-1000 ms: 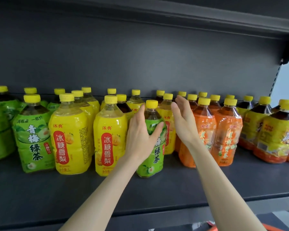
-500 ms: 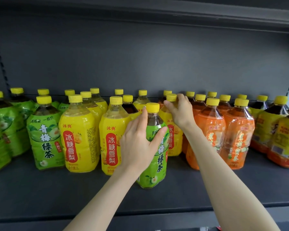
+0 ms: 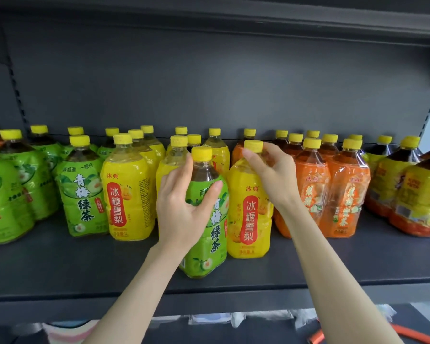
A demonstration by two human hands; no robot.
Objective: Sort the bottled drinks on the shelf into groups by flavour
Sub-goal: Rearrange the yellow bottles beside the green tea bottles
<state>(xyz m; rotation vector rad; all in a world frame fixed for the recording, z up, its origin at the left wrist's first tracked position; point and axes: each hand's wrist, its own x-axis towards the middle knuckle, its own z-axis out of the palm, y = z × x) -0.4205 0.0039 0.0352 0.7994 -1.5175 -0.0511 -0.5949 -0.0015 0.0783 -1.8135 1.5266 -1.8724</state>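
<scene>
Change: since half a second earlier, the yellow-label bottle [image 3: 248, 219] under the right hand [image 3: 271, 175] had come forward out of the rows behind and stood just right of the green-label bottle [image 3: 209, 244].
Left hand: the left hand [image 3: 184, 209] gripped the green-label bottle at its shoulder, with the thumb across the front of the label and the fingers curled round the left side.
Right hand: it gripped the yellow-label bottle high up, the thumb just under the yellow cap and the fingers curled over the neck and shoulder.
Green-label bottle: upright, further forward than every other bottle, its base near the front edge of the shelf [image 3: 85, 269]. Whether the base touched the shelf could not be told.
Yellow-label bottle: upright on the shelf, its left side hidden behind the green-label bottle and its right side close against the orange bottles [image 3: 343, 194].
Green group [image 3: 82, 194]: packed together at the left end of the shelf.
Yellow group [image 3: 127, 194]: several rows deep, between the green group and the left hand.
Orange bottles: clustered right of the right hand's wrist.
Far right: yellow-and-orange bottles [image 3: 417, 194] holding dark liquid.
Caps: yellow on every bottle.
Back panel [image 3: 209, 83]: dark grey, behind all the rows.
</scene>
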